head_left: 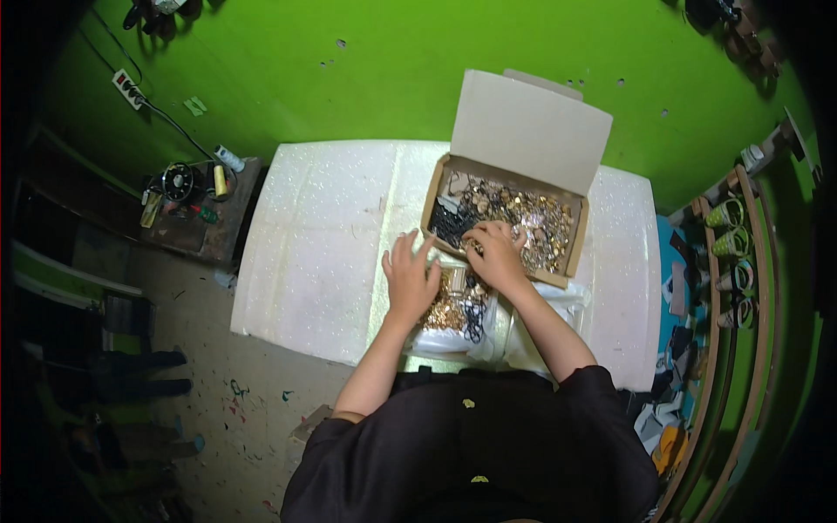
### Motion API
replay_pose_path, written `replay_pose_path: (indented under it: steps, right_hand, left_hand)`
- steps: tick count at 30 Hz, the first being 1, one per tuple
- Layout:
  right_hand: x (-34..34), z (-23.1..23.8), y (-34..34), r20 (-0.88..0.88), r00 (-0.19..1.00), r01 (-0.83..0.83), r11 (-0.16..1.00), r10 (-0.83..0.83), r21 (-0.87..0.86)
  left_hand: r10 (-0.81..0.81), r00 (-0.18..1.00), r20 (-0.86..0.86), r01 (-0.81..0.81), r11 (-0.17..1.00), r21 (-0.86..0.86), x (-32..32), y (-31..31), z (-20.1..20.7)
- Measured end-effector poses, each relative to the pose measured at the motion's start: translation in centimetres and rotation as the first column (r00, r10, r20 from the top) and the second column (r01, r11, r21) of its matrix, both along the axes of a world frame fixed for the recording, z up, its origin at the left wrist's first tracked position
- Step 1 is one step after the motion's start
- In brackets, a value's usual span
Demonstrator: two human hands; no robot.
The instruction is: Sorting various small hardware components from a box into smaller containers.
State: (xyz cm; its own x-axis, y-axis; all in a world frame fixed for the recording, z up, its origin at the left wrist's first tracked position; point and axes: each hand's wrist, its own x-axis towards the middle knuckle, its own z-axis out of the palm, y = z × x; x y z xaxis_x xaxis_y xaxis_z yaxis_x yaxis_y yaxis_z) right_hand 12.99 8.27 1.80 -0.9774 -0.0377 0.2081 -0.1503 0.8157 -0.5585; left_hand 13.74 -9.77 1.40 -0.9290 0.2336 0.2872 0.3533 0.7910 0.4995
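Observation:
An open cardboard box point(532, 131) with its lid raised stands on the white table. Inside lies a mass of small gold-coloured metal pieces point(545, 218), with a tangle of black strands point(449, 225) on its left side. My right hand point(497, 254) reaches over the box's near wall, its fingers bent and closed among the pieces; what they pinch is hidden. Left of it, my left hand point(410, 277) has its fingers spread and holds nothing. Between my forearms sits a second heap of gold-coloured pieces point(443, 315) on white plastic, with black strands point(474, 321) beside it.
The glittery white table point(314, 227) stands against a green wall. A crumpled white plastic bag point(567, 299) lies by my right forearm. At left is a low bench with a sewing machine-like black wheel point(177, 181); a shoe rack point(758, 261) stands at right.

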Motion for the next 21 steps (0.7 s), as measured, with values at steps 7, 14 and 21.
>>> replay_pose_path:
  steps: [7,14,21]
  right_hand:
    - [-8.1,-5.5,-2.2,0.037,0.979,0.202,0.979,-0.203,0.020]
    - [-11.2,-6.3,-0.5,0.158,0.945,0.270,0.955,-0.287,0.121]
    - [-10.2,-5.4,-0.9,-0.016,0.981,0.194,0.978,-0.193,0.073]
  left_hand:
    - [-0.128,0.941,0.313,0.178,0.975,-0.135,-1.1,1.0,-3.4]
    - [-0.094,0.937,0.336,0.180,0.956,-0.233,-1.5,0.8,-3.2]
    - [-0.095,0.931,0.352,0.174,0.965,-0.199,-1.5,0.5,-3.3]
